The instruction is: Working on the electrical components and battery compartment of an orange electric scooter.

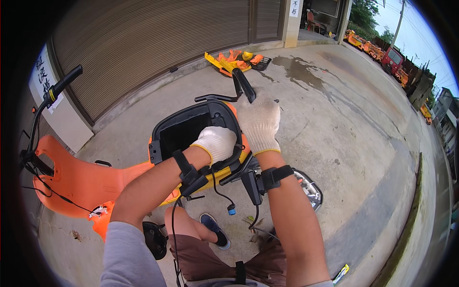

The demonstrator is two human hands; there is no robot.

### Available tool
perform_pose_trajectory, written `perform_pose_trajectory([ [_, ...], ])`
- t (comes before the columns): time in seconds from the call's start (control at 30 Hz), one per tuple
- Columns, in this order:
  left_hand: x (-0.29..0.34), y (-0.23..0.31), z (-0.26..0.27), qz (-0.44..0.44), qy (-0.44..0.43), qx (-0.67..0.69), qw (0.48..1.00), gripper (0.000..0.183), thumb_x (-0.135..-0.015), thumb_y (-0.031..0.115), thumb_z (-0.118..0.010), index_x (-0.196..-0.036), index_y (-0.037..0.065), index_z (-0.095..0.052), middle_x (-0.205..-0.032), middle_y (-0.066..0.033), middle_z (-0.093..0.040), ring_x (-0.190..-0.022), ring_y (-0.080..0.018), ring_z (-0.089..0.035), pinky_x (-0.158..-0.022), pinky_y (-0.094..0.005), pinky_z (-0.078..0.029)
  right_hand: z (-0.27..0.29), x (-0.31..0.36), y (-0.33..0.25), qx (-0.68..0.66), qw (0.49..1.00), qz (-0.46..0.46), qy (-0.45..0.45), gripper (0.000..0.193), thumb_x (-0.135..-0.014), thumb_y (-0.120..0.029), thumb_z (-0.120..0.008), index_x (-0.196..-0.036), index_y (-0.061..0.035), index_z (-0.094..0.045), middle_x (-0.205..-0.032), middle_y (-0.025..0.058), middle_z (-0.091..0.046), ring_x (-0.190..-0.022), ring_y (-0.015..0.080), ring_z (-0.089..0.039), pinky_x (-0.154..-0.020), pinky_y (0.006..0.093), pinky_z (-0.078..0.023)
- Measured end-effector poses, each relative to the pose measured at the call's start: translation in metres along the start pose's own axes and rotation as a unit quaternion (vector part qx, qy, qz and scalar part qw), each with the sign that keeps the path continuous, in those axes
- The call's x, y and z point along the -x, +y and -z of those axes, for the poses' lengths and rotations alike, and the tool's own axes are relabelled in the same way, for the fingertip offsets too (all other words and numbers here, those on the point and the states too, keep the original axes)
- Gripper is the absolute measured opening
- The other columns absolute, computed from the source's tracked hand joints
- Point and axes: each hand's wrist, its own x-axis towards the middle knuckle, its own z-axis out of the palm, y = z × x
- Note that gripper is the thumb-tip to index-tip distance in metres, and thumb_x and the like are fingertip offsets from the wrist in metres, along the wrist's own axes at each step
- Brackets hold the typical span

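A partly stripped orange electric scooter stands in front of me, its black storage bucket [184, 129] uncovered where the seat would sit. My left hand [217, 143], in a white knit glove, is closed at the bucket's right edge; the fingers turn away and hide whatever they hold. Beyond it my right hand [259, 119], gloved alike, curls at the scooter's rear beside a black rear rail [244, 86], seemingly gripping it, with fingertips hidden. A loose black cable with a blue connector [232, 209] dangles below the bucket.
The handlebar [62, 88] rises at the left with cables hanging under it. Yellow and orange body panels [232, 61] lie by the roller shutter [162, 48]. A black helmet-like object [155, 239] rests near my leg. A light assembly [310, 189] shows beyond my right forearm.
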Motion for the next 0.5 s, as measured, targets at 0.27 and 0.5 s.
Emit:
perform_pose_trajectory([
  [0.27,-0.0002,-0.0099,0.0021,-0.052,-0.004,-0.045,0.998,0.026,-0.085,0.017,-0.059,-0.099,0.004,-0.076,-0.101,-0.0176,-0.074,-0.095,-0.0332,-0.072,-0.078,-0.0424,-0.057,-0.0009,0.0013,0.0007,-0.004,1.000,-0.005,-0.003,0.029,-0.086,-0.028,-0.062,-0.104,-0.0059,-0.069,-0.088,0.0219,-0.071,-0.086,0.0402,-0.070,-0.078,0.0481,-0.055],
  [0.5,-0.0059,-0.0064,0.0005,-0.001,-0.023,0.031,0.999,0.037,-0.089,0.030,-0.054,-0.103,0.002,-0.073,-0.102,-0.0205,-0.072,-0.097,-0.0364,-0.070,-0.083,-0.0440,-0.055,-0.0008,0.0011,-0.0011,0.000,1.000,-0.002,0.003,0.028,-0.086,-0.028,-0.063,-0.101,-0.0059,-0.070,-0.087,0.0216,-0.071,-0.085,0.0398,-0.070,-0.078,0.0478,-0.055],
])
